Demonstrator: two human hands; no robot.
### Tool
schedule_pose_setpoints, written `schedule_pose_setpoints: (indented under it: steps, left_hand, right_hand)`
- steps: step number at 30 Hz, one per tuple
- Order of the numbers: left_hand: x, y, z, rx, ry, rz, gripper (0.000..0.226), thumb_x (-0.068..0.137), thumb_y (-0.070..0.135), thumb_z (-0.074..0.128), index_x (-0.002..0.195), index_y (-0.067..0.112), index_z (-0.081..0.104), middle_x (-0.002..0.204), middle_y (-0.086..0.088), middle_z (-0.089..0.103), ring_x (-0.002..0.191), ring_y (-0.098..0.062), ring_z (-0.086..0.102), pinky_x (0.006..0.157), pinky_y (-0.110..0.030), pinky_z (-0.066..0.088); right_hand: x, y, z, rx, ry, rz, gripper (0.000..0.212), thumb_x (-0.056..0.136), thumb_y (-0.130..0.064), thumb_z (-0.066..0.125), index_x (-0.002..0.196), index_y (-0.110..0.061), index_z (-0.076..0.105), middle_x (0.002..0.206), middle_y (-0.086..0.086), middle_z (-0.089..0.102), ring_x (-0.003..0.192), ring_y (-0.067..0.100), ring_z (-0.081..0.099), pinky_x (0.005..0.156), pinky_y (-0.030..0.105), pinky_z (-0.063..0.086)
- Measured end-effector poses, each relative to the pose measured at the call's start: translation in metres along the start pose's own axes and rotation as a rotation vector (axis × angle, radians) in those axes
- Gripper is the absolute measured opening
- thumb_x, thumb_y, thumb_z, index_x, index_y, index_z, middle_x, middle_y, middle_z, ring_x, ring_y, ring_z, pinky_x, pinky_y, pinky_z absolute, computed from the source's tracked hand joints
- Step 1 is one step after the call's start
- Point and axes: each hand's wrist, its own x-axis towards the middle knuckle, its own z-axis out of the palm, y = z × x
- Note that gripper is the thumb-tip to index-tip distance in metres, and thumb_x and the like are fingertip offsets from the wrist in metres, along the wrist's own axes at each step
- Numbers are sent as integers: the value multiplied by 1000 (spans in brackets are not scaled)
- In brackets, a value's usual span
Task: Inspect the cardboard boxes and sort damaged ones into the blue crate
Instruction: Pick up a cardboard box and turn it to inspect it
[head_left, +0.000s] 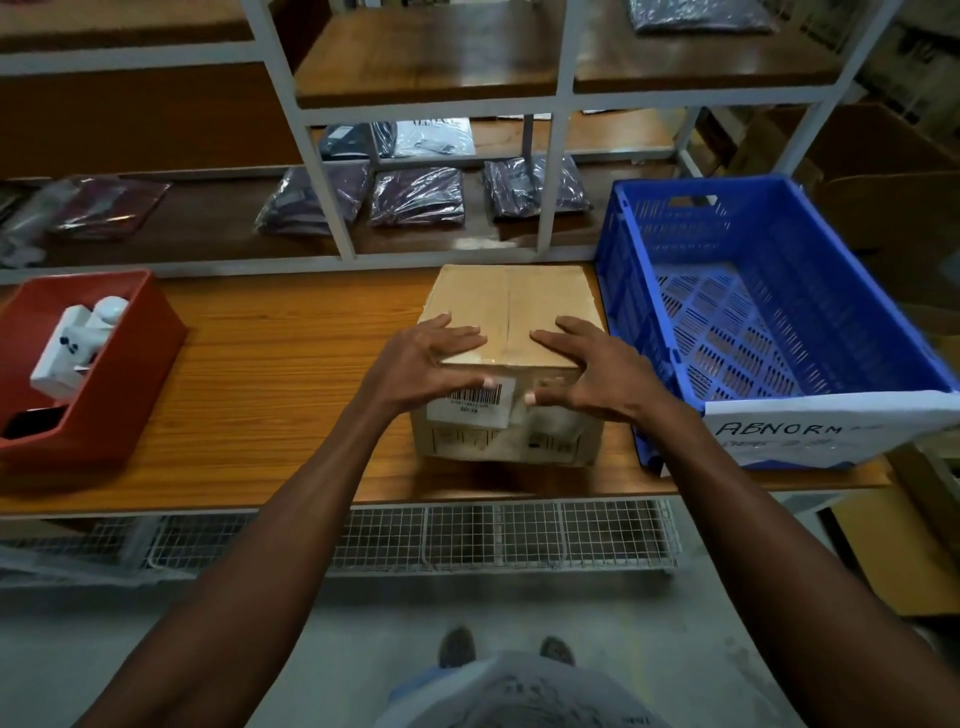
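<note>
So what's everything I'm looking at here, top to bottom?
cardboard box: one, tan, middle of the table, barcode label on its near side
blue crate: one, blue, right of the box, empty, white handwritten label in front
red bin: one, red, table's left end, white items inside
table: one, wood-grain top
shelves: white frame, brown boards, behind the table
bagged garments: several, dark, on the shelves
wire rack: one, white, under the table
left hand: on the box's near top edge
right hand: same edge, thumb on the front

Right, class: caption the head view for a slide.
Both hands rest on a box beside the empty blue crate.
</note>
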Motion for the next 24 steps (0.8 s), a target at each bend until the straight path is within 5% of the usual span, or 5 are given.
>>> schedule_pose_setpoints:
  steps: [5, 8, 11, 17, 24]
  left_hand:
    - [15, 21, -16, -133, 177, -21, 65, 68, 54, 92, 122, 21, 77, 127, -1, 75, 122, -6, 65, 103, -31, 56]
    - [25, 31, -21, -200, 335, -14, 49, 69, 45, 95, 109, 20, 82, 109, 7, 78, 98, 7, 69, 80, -15, 56]
    - [32, 37, -28, -231, 454, 1, 38, 74, 38, 94, 105, 22, 79, 111, 7, 70, 101, 7, 62, 83, -9, 49]
    - [21, 35, -27, -152, 324, 27, 86, 78, 38, 91, 153, 32, 49, 172, -2, 22, 153, -15, 22, 116, -43, 30]
    - [-7, 14, -13, -88, 141, 99, 128, 57, 54, 97, 164, 37, 30, 171, 5, -31, 159, -12, -23, 123, -34, 19]
  right_hand:
    - [0, 3, -10, 233, 344, -48, 66, 78, -50, 87, 138, -33, 66, 147, -5, 59, 131, 12, 53, 110, 48, 48]
    - [3, 0, -21, 303, 489, -64, 59, 74, -54, 86, 127, -32, 72, 123, -14, 64, 100, 2, 58, 87, 35, 57]
    - [9, -3, -32, 366, 583, -37, 60, 69, -66, 81, 120, -36, 71, 116, -13, 61, 95, 6, 58, 78, 34, 56]
    - [31, -3, -37, 395, 658, 21, 58, 75, -62, 84, 123, -34, 67, 120, -11, 54, 106, 11, 56, 86, 37, 57]
    - [58, -16, -42, 421, 743, 65, 59, 84, -56, 79, 134, -29, 62, 136, -3, 49, 119, 16, 52, 99, 44, 55]
